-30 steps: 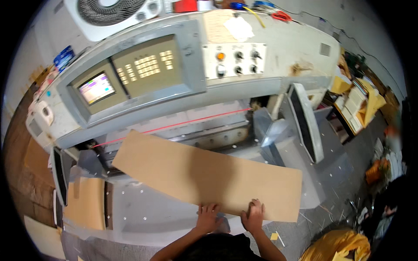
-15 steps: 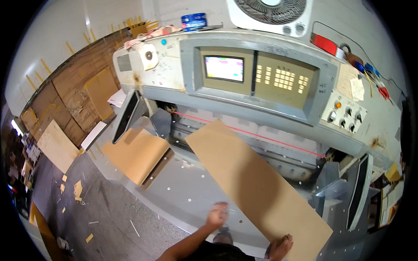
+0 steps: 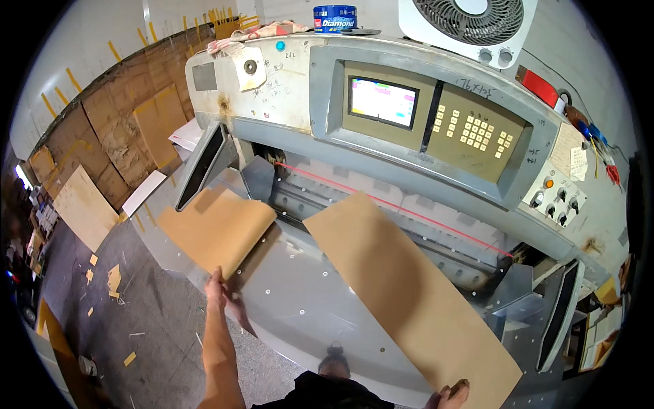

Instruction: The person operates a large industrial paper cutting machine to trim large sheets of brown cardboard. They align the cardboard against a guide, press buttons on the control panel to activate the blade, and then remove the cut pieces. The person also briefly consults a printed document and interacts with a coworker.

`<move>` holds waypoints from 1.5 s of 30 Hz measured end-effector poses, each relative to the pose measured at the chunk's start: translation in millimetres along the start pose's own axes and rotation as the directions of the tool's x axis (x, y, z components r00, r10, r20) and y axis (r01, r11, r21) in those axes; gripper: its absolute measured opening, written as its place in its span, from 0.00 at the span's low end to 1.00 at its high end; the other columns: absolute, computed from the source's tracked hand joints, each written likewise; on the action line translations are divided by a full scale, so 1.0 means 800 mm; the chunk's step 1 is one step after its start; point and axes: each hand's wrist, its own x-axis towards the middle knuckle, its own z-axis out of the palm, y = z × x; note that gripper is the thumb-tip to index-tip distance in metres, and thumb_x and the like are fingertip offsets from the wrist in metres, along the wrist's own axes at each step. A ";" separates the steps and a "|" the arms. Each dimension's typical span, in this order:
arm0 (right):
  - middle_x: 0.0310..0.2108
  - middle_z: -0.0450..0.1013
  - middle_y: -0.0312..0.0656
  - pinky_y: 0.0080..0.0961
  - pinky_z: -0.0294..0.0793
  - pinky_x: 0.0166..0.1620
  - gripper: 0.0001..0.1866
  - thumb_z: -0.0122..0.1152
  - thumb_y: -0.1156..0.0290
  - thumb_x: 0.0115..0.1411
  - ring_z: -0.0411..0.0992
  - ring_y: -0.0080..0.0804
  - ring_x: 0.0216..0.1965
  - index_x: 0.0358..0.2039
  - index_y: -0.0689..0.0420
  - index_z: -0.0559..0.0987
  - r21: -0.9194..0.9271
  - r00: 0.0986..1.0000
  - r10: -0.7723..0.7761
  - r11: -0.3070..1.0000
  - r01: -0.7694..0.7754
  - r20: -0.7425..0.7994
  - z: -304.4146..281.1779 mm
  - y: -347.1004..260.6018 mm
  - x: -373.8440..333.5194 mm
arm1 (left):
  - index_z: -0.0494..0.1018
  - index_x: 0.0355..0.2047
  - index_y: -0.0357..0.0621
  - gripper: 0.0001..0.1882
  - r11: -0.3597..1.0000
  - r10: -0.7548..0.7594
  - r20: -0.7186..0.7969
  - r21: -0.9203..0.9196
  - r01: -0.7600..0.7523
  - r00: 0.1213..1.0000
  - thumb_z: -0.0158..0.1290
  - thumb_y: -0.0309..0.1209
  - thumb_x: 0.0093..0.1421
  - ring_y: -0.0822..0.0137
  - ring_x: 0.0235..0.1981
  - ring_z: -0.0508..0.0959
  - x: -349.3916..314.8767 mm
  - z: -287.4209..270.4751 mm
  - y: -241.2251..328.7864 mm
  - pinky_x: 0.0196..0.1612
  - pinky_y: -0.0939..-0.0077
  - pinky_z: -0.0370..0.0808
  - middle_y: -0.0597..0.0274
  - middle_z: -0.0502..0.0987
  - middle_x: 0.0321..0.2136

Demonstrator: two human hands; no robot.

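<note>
My left hand (image 3: pixel 216 288) is at the near corner of a folded stack of brown kraft paper (image 3: pixel 208 228) on the left of the grey metal table (image 3: pixel 283 327). Its fingers are closed on the edge of that paper. At the lower right my right hand (image 3: pixel 454 395) has its fingers curled at the near end of a long brown paper sheet (image 3: pixel 388 273). This sheet lies slantwise over the table, its far end by the slot of a paper cutting machine (image 3: pixel 272 123). Part of the right hand is cut off by the lower rim.
A red light line (image 3: pixel 402 208) crosses the machine's slot. Above it are a lit screen (image 3: pixel 383 102) and a keypad (image 3: pixel 477 129). Dark upright panels (image 3: pixel 202 167) flank the table. On top stand a white fan (image 3: pixel 470 27) and a blue tin (image 3: pixel 335 19). Paper scraps (image 3: pixel 114 279) litter the floor.
My left hand has moved from the table's middle leftward to the folded kraft paper and taken hold of its corner. The right hand stays at the long sheet's near end. The view has shifted slightly.
</note>
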 end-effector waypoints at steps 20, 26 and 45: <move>0.63 0.63 0.63 0.56 0.56 0.69 0.26 0.56 0.70 0.59 0.59 0.66 0.66 0.56 0.69 0.68 0.074 0.972 0.217 0.975 -0.211 -0.087 0.039 0.032 -0.023 | 0.76 0.50 0.36 0.17 0.917 0.086 0.451 0.313 -0.247 0.889 0.63 0.30 0.65 0.69 0.43 0.80 -0.214 0.098 -0.135 0.48 0.72 0.76 0.60 0.83 0.43; 0.62 0.65 0.60 0.55 0.56 0.67 0.27 0.58 0.65 0.58 0.61 0.64 0.63 0.55 0.67 0.69 -0.004 0.978 0.187 0.982 -0.188 -0.097 0.026 0.023 -0.019 | 0.78 0.46 0.35 0.18 0.848 0.048 0.361 0.478 -0.229 0.931 0.66 0.36 0.63 0.67 0.39 0.81 -0.223 0.108 -0.092 0.45 0.71 0.76 0.60 0.84 0.39; 0.61 0.66 0.56 0.60 0.52 0.70 0.22 0.59 0.66 0.58 0.61 0.60 0.66 0.50 0.62 0.69 0.000 0.963 0.257 0.966 -0.258 -0.081 0.034 -0.004 -0.011 | 0.73 0.53 0.44 0.16 0.977 -0.071 -0.170 0.187 0.103 0.983 0.57 0.33 0.66 0.58 0.47 0.79 -0.060 -0.004 -0.039 0.47 0.56 0.76 0.57 0.79 0.48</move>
